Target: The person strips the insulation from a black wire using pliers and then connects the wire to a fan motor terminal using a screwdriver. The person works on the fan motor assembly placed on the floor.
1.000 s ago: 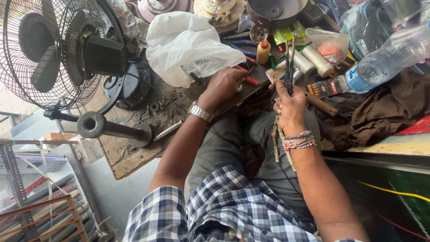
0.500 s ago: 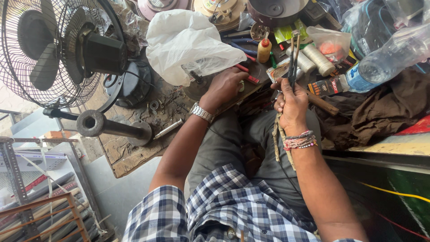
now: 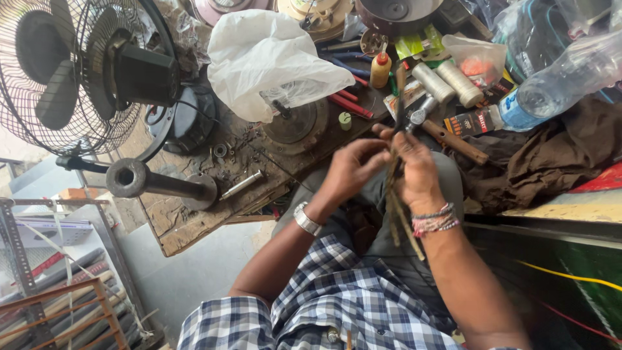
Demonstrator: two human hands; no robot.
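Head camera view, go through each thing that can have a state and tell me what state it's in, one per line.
left hand: closed on the bundle of thin strips
right hand: gripping the same bundle
bundle of thin strips: held upright between both hands
fan: blades sharp, seemingly not spinning
white plastic bag: crumpled, draped over the bench
plastic bottle: lying on its side
small squeeze bottle: upright, capped

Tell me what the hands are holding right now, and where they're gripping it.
The right hand grips a bundle of thin brown strips near its upper end, their tails hanging toward the lap. The left hand pinches the same bundle beside it.
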